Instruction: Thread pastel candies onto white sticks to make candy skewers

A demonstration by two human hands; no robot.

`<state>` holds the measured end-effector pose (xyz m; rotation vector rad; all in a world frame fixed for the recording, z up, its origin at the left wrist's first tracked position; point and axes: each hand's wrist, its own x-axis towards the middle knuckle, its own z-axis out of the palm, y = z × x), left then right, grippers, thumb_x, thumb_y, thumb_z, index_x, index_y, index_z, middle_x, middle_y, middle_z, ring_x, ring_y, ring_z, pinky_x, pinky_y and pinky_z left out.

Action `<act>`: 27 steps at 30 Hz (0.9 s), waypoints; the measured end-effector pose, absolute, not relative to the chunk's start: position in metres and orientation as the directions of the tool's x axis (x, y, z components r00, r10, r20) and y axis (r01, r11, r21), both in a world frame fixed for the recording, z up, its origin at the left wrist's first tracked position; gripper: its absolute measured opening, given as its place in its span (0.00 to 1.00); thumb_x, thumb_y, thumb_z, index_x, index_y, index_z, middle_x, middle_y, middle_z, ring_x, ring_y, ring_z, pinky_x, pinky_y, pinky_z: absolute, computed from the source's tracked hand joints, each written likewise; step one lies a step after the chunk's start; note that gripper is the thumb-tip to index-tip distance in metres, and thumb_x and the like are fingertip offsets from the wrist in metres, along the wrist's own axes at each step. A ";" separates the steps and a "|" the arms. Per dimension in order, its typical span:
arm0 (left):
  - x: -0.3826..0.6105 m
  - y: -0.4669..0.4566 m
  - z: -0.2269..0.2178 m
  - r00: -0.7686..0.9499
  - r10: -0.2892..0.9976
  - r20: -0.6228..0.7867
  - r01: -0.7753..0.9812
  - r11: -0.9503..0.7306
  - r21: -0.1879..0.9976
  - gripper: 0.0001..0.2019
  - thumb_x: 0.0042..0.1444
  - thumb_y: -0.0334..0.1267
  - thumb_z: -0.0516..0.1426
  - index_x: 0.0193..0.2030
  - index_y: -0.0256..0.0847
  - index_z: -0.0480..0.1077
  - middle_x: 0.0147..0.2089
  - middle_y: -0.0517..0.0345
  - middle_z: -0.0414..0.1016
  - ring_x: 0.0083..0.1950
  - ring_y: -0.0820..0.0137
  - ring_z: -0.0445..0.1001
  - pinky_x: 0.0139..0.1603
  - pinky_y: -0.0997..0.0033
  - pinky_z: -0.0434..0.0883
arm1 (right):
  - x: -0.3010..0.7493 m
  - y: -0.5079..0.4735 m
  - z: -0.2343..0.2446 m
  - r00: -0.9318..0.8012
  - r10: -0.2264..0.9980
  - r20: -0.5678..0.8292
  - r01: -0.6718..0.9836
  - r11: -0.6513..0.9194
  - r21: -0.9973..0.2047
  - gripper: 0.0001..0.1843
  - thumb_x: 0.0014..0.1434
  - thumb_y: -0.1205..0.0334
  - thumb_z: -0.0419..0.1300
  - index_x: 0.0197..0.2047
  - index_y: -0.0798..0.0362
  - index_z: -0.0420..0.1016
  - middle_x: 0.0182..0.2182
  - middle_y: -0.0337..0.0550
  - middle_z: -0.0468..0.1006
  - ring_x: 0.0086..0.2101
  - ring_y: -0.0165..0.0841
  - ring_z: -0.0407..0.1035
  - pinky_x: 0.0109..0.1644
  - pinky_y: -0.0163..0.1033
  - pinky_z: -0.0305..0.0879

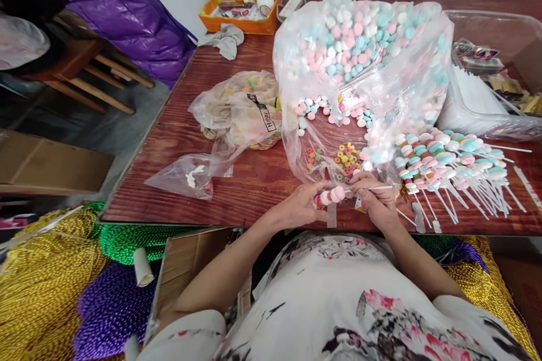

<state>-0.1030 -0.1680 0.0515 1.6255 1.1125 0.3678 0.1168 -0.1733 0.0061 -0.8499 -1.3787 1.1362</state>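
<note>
My left hand (302,203) is closed around a few round pink candies (332,196) in a row, close to the table's front edge. My right hand (375,194) pinches a thin white stick (383,188) that lies level, its inner end toward the pink candies. Whether the stick passes through them I cannot tell. Just beyond my hands, small coloured rings (347,159) lie on the plastic of a big clear bag (402,84) full of pink, white and blue candies. To the right of my right hand, finished-looking candy skewers (457,161) on white sticks are piled together.
On the wooden table (169,141) lie a knotted bag of coloured rings (249,107), a small clear bag (186,177) and a grey cloth (226,40). An orange tray (237,25) stands behind. A clear bin (486,124) with white sticks is at right. Bead strands (46,265) hang below left.
</note>
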 end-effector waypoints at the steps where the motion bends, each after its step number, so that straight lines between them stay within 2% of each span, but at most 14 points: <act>1: -0.102 -0.168 0.050 0.509 0.809 -0.293 0.480 0.016 0.877 0.28 0.44 0.35 0.65 0.54 0.36 0.70 0.42 0.58 0.75 0.42 0.66 0.71 0.45 0.68 0.69 | 0.117 -0.173 0.008 -0.188 0.936 0.298 -0.093 0.285 -0.954 0.10 0.62 0.54 0.61 0.35 0.46 0.83 0.27 0.41 0.81 0.40 0.39 0.73 0.52 0.50 0.67; 3: -0.098 -0.170 0.049 0.474 0.836 -0.276 0.515 -0.008 0.857 0.27 0.45 0.34 0.64 0.55 0.36 0.69 0.40 0.59 0.75 0.39 0.68 0.71 0.42 0.70 0.69 | 0.114 -0.174 0.011 -0.236 0.926 0.295 -0.085 0.282 -0.956 0.10 0.62 0.56 0.61 0.33 0.46 0.83 0.27 0.41 0.81 0.40 0.39 0.72 0.51 0.49 0.67; 5: -0.091 -0.174 0.048 0.435 0.867 -0.243 0.573 -0.058 0.818 0.33 0.46 0.34 0.63 0.61 0.36 0.64 0.40 0.57 0.76 0.38 0.68 0.72 0.41 0.70 0.69 | 0.109 -0.176 0.012 -0.212 0.935 0.283 -0.095 0.269 -0.958 0.12 0.62 0.58 0.61 0.29 0.48 0.81 0.25 0.40 0.78 0.37 0.37 0.72 0.47 0.46 0.67; 8: -0.079 -0.178 0.044 0.427 0.882 -0.197 0.648 -0.147 0.747 0.39 0.49 0.33 0.59 0.69 0.35 0.54 0.41 0.53 0.77 0.41 0.64 0.74 0.45 0.65 0.70 | 0.097 -0.182 0.011 -0.117 0.968 0.223 -0.115 0.210 -0.971 0.15 0.62 0.58 0.61 0.24 0.51 0.75 0.19 0.36 0.71 0.26 0.30 0.66 0.35 0.39 0.64; 11: -0.066 -0.180 0.040 0.445 0.877 -0.180 0.669 -0.192 0.718 0.41 0.50 0.28 0.56 0.72 0.33 0.47 0.38 0.51 0.77 0.41 0.61 0.75 0.47 0.61 0.70 | 0.086 -0.188 0.005 -0.046 0.993 0.113 -0.135 0.106 -0.985 0.15 0.61 0.55 0.62 0.25 0.52 0.74 0.17 0.33 0.66 0.19 0.26 0.58 0.25 0.34 0.55; 13: -0.061 -0.179 0.042 0.455 0.873 -0.175 0.637 -0.181 0.749 0.42 0.52 0.28 0.56 0.73 0.32 0.44 0.37 0.51 0.76 0.39 0.61 0.75 0.47 0.60 0.70 | 0.083 -0.189 0.000 -0.044 0.998 0.045 -0.169 0.036 -0.985 0.15 0.60 0.53 0.62 0.25 0.52 0.73 0.16 0.31 0.65 0.18 0.25 0.56 0.23 0.33 0.52; 16: -0.069 -0.173 0.053 0.513 0.841 -0.174 0.458 -0.097 0.884 0.50 0.49 0.34 0.64 0.74 0.36 0.40 0.41 0.51 0.76 0.40 0.64 0.74 0.48 0.61 0.71 | 0.087 -0.183 -0.003 -0.106 0.994 -0.020 -0.247 -0.045 -0.968 0.15 0.58 0.53 0.64 0.25 0.52 0.74 0.15 0.31 0.65 0.18 0.25 0.55 0.24 0.34 0.52; 18: -0.082 -0.167 0.060 0.558 0.810 -0.183 0.307 0.004 0.952 0.56 0.43 0.38 0.70 0.74 0.42 0.42 0.48 0.50 0.75 0.44 0.65 0.75 0.50 0.63 0.71 | 0.095 -0.176 0.001 -0.131 0.991 -0.003 -0.312 -0.045 -0.949 0.16 0.57 0.51 0.66 0.24 0.52 0.74 0.15 0.33 0.66 0.20 0.27 0.58 0.27 0.35 0.56; 20: -0.095 -0.161 0.060 0.610 0.758 -0.230 0.230 0.108 0.967 0.53 0.38 0.39 0.72 0.70 0.45 0.52 0.52 0.51 0.74 0.47 0.66 0.74 0.51 0.65 0.71 | 0.104 -0.168 0.010 -0.150 0.986 0.072 -0.368 0.012 -0.930 0.15 0.56 0.50 0.66 0.24 0.50 0.76 0.14 0.35 0.68 0.24 0.31 0.64 0.33 0.39 0.62; 21: -0.099 -0.159 0.058 0.660 0.700 -0.274 0.224 0.165 0.961 0.49 0.37 0.40 0.73 0.67 0.44 0.59 0.50 0.52 0.75 0.47 0.66 0.75 0.49 0.66 0.72 | 0.108 -0.163 0.015 -0.178 0.976 0.124 -0.381 0.048 -0.923 0.15 0.55 0.49 0.67 0.24 0.49 0.78 0.14 0.36 0.69 0.27 0.34 0.67 0.37 0.41 0.64; 23: -0.103 -0.158 0.048 0.784 0.502 -0.364 0.233 0.304 0.923 0.40 0.34 0.41 0.74 0.57 0.39 0.69 0.43 0.54 0.78 0.42 0.66 0.76 0.44 0.67 0.73 | 0.116 -0.155 0.027 -0.270 0.938 0.218 -0.377 0.105 -0.920 0.14 0.56 0.49 0.66 0.26 0.48 0.80 0.15 0.39 0.72 0.32 0.38 0.70 0.42 0.45 0.66; 25: -0.100 -0.161 0.037 0.874 0.287 -0.392 0.236 0.455 0.859 0.32 0.33 0.44 0.74 0.46 0.36 0.73 0.36 0.54 0.79 0.37 0.66 0.77 0.40 0.65 0.75 | 0.120 -0.149 0.037 -0.369 0.889 0.271 -0.352 0.136 -0.926 0.14 0.57 0.49 0.65 0.27 0.49 0.81 0.17 0.42 0.75 0.37 0.41 0.72 0.43 0.47 0.67; 27: -0.093 -0.168 0.030 0.896 0.212 -0.389 0.220 0.551 0.805 0.25 0.36 0.48 0.73 0.37 0.35 0.72 0.30 0.55 0.78 0.30 0.68 0.75 0.35 0.66 0.75 | 0.122 -0.144 0.042 -0.424 0.861 0.281 -0.328 0.143 -0.934 0.15 0.58 0.49 0.65 0.26 0.49 0.81 0.17 0.43 0.75 0.39 0.42 0.72 0.41 0.46 0.68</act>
